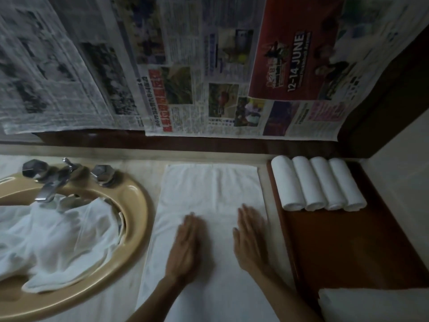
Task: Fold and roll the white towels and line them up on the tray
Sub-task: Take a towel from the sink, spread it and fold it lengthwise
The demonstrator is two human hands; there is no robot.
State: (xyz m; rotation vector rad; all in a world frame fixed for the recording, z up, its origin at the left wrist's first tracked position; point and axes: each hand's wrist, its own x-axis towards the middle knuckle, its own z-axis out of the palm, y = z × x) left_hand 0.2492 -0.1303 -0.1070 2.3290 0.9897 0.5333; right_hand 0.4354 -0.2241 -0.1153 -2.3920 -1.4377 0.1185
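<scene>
A white towel [209, 194] lies folded into a long strip on the desk [153, 163], between the sink [137, 219] and the wooden tray [343, 247]. Both hands rest flat on it with straight fingers: the left hand [185, 247] near its middle, the right hand [250, 238] just beside it toward the tray; both are motion-blurred, so the fingertips are hard to read. Four rolled towels [318, 183] sit side by side, touching, at the tray's far end. More white cloth [58, 240] is heaped in the sink under the faucet [50, 187]. Newspaper sheets [197, 66] cover the wall behind.
</scene>
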